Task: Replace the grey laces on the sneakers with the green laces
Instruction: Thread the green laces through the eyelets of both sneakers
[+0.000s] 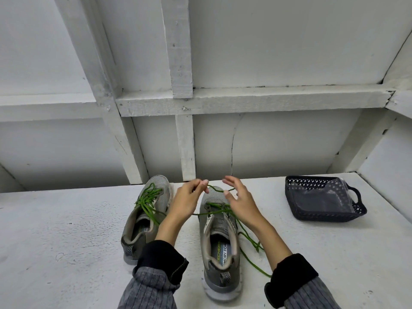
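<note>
Two grey sneakers stand side by side on the white table (66,241), toes away from me. The left sneaker (145,219) carries a green lace (147,197) bunched over its tongue. The right sneaker (219,248) has a second green lace (247,237) threaded through its lower eyelets, one end trailing right across the table. My left hand (189,197) pinches a strand of that lace above the right sneaker's toe. My right hand (239,199) hovers beside it, thumb and fingers curled round the same strand where it loops between both hands.
A dark perforated plastic basket (323,200) holding a clear bag sits at the table's back right. White wooden beams and wall panels (185,143) rise directly behind the sneakers.
</note>
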Available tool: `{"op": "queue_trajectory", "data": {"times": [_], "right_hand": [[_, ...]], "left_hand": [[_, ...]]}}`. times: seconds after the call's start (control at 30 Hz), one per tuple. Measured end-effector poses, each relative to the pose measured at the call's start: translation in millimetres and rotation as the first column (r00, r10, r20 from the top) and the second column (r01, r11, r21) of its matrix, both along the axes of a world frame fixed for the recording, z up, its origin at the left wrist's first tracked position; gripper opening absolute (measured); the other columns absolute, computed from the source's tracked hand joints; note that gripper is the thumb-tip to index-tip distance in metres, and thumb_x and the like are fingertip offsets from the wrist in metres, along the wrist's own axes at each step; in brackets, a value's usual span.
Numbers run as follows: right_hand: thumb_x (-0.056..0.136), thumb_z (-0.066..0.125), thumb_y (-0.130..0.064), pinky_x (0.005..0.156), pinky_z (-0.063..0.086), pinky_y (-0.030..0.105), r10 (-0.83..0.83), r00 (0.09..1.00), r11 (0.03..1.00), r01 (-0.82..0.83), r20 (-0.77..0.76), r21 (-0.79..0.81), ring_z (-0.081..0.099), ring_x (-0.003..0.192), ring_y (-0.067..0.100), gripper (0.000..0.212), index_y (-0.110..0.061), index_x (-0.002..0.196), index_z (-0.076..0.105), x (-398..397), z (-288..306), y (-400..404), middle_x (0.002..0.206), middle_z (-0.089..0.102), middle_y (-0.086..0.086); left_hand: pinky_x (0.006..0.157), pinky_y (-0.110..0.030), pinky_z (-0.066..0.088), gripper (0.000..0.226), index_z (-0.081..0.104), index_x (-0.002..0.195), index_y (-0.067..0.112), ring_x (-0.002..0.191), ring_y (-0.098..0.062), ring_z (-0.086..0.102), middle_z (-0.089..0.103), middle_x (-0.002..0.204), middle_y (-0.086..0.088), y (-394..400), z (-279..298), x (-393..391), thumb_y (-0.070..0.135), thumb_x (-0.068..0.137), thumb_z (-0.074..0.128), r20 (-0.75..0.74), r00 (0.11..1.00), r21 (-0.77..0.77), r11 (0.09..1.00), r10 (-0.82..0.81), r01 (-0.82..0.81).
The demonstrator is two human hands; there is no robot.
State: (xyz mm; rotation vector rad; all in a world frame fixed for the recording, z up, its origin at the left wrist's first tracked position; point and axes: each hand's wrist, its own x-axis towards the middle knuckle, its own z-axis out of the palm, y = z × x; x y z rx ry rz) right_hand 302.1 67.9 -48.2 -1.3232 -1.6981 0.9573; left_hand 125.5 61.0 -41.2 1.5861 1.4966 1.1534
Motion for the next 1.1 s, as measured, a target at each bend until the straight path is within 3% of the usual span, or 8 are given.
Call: {"op": "queue_trajectory", "data": {"times": [0.1, 0.2, 0.37, 0.6, 0.7, 0.83, 0.97, 1.1], "right_hand": [[0.101, 0.046, -0.019, 0.090, 0.044, 0.025, 0.104, 0.990, 0.986, -0.115, -0.098, -0.119, 0.060, 0.097, 0.005, 0.016, -0.018, 0.106, 0.061, -2.5, 2.8, -2.0, 0.100, 0.068, -0.004], [0.101, 0.046, -0.020, 0.073, 0.043, 0.020, 0.102, 0.982, 0.982, -0.125, -0.158, -0.142, 0.051, 0.067, 0.007, 0.030, -0.014, 0.076, 0.062, 3.5, 3.9, -4.2, 0.069, 0.056, -0.003], [0.101, 0.046, -0.022, 0.062, 0.036, 0.016, -0.394, 0.785, 0.915, 0.287, -0.477, -0.284, 0.040, 0.061, 0.006, 0.030, -0.012, 0.075, 0.055, 30.0, -5.2, 8.2, 0.067, 0.044, -0.004], [0.102, 0.044, -0.028, 0.060, 0.036, 0.025, -0.807, 0.470, 0.589, 0.597, -0.357, -0.545, 0.044, 0.064, 0.015, 0.035, -0.014, 0.072, 0.055, 65.5, -45.4, 9.2, 0.080, 0.052, 0.006], [0.101, 0.044, -0.020, 0.070, 0.041, 0.032, -0.811, 0.560, 0.560, 0.656, -0.172, -0.505, 0.054, 0.082, 0.024, 0.027, -0.006, 0.087, 0.062, 68.5, -52.6, 3.6, 0.097, 0.060, 0.012], [0.094, 0.049, -0.003, 0.090, 0.049, 0.039, -0.629, 0.774, 0.735, 0.622, 0.071, -0.270, 0.055, 0.110, 0.029, 0.027, -0.006, 0.120, 0.055, 54.0, -45.0, -2.8, 0.125, 0.057, 0.013], [0.094, 0.044, 0.005, 0.104, 0.038, 0.032, -0.351, 0.934, 0.935, 0.344, -0.066, -0.088, 0.044, 0.127, 0.020, 0.044, -0.016, 0.133, 0.045, 25.4, -14.3, -11.5, 0.138, 0.048, 0.002], [0.096, 0.045, 0.000, 0.089, 0.044, 0.025, -0.017, 0.988, 0.992, -0.003, -0.155, -0.129, 0.054, 0.109, 0.011, 0.041, -0.021, 0.131, 0.044, 8.8, 3.9, -14.8, 0.122, 0.060, -0.010]], "left_hand": [[0.062, -0.034, 0.027, 0.044, 0.060, 0.067, 0.031, 0.058, -0.011, 0.035, 0.040, 0.057, 0.010, -2.0, -1.6, 2.1, 0.070, 0.082, 0.044, -0.030, 0.998, -0.030, 0.998, -0.057, 0.056], [0.062, -0.033, 0.024, 0.048, 0.051, 0.057, 0.029, 0.059, -0.011, 0.030, 0.033, 0.060, 0.002, -5.3, 4.2, -0.9, 0.069, 0.084, 0.044, -0.041, 0.996, -0.067, 0.995, -0.076, 0.073], [0.050, -0.025, 0.020, 0.047, 0.036, 0.057, 0.020, 0.049, -0.005, 0.024, 0.028, 0.053, 0.012, -8.4, 12.1, -9.4, 0.034, 0.100, 0.049, 0.178, 0.984, -0.116, 0.993, -0.011, 0.032], [0.045, -0.023, 0.016, 0.037, 0.048, 0.067, 0.017, 0.047, -0.007, 0.020, 0.027, 0.051, 0.008, -2.4, 22.3, -27.1, 0.034, 0.100, 0.049, 0.380, 0.913, -0.103, 0.988, 0.146, -0.116], [0.047, -0.020, 0.021, 0.032, 0.058, 0.077, 0.017, 0.050, -0.005, 0.027, 0.034, 0.056, 0.010, -0.8, 20.4, -29.6, 0.030, 0.103, 0.044, 0.395, 0.896, -0.096, 0.979, 0.203, -0.180], [0.072, -0.016, 0.038, 0.023, 0.061, 0.090, 0.015, 0.077, -0.002, 0.050, 0.057, 0.080, 0.007, -1.9, 15.3, -19.6, 0.013, 0.103, 0.042, 0.172, 0.984, -0.001, 0.999, 0.042, -0.042], [0.071, -0.014, 0.038, 0.012, 0.059, 0.098, 0.016, 0.073, 0.008, 0.054, 0.068, 0.071, 0.010, 0.3, 6.8, -6.7, 0.009, 0.099, 0.050, -0.108, 0.989, -0.042, 0.994, -0.104, 0.100], [0.078, -0.033, 0.046, 0.013, 0.050, 0.087, 0.020, 0.077, -0.014, 0.063, 0.073, 0.073, 0.009, -2.9, 6.4, 1.3, 0.017, 0.096, 0.059, -0.071, 0.987, -0.045, 0.989, -0.144, 0.141]]}}
